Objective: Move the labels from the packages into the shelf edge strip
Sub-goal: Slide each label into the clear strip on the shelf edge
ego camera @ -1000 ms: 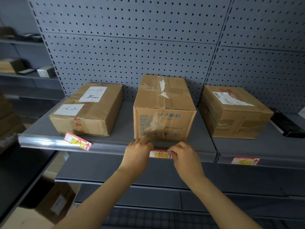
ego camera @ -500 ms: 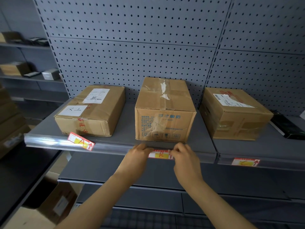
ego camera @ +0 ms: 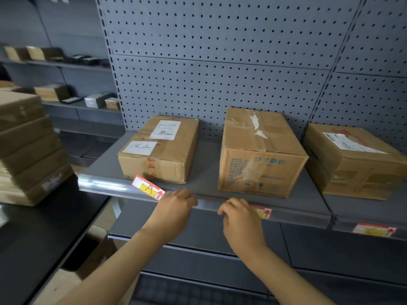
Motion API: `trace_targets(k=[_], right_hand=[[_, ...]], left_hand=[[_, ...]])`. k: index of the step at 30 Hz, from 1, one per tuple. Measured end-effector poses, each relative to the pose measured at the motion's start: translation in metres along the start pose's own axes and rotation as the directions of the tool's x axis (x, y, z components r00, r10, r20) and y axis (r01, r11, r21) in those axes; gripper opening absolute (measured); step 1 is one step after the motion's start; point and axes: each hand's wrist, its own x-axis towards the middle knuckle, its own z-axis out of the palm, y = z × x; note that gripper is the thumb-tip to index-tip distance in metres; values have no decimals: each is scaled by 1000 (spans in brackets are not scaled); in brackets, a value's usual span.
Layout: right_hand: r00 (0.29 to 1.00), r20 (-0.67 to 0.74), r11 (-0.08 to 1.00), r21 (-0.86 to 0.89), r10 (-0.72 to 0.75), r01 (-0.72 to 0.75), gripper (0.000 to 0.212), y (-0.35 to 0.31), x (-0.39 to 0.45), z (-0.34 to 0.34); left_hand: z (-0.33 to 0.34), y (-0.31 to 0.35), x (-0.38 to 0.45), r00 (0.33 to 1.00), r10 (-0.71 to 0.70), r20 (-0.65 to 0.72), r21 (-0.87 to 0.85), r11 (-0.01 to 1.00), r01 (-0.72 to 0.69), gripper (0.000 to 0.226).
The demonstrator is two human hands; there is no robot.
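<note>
Three cardboard packages stand on a grey shelf: a left package point(ego camera: 160, 148), a middle package point(ego camera: 259, 155) and a right package point(ego camera: 354, 161). A clear shelf edge strip point(ego camera: 105, 186) runs along the front. A red and yellow label marked A point(ego camera: 148, 187) sits tilted, half out of the strip, below the left package. A second label point(ego camera: 263, 212) lies in the strip under the middle package, and a third label point(ego camera: 374, 230) further right. My left hand point(ego camera: 174, 211) is just right of label A, empty. My right hand point(ego camera: 240, 219) hangs beside the second label, fingers loosely curled, holding nothing.
Pegboard point(ego camera: 220, 73) backs the shelf. A stack of flat brown boxes point(ego camera: 28, 148) rests on a dark counter at the left. More small boxes sit on far shelves point(ego camera: 66, 97). A lower grey shelf point(ego camera: 198, 236) lies under my hands.
Both hands have left the middle label and shifted left along the strip toward label A. My view has turned left, so the packages now sit further right.
</note>
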Motion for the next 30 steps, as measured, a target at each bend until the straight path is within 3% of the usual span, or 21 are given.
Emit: trace_targets(k=[5,13,19,30], right_hand=[[999,23,993,114,39,-41,27,-66,22,34],[987,22,981,114,157,-159,25,-138,41,64],[976,22,973,71,219,-220,23,-155,54,72],[981,31,979,55,193,-195,23,-152,63,71]], left_hand=[[-33,-67,-6,997,-4,-82,66,998,9,33],[-54,-134,-27,999,38,-26,131,991,-35,32],[-50,-148,-29,996,62,-70,94,994,-55,41],[-39,-153,-19,999,-7,-31,-29,1000,6,24]])
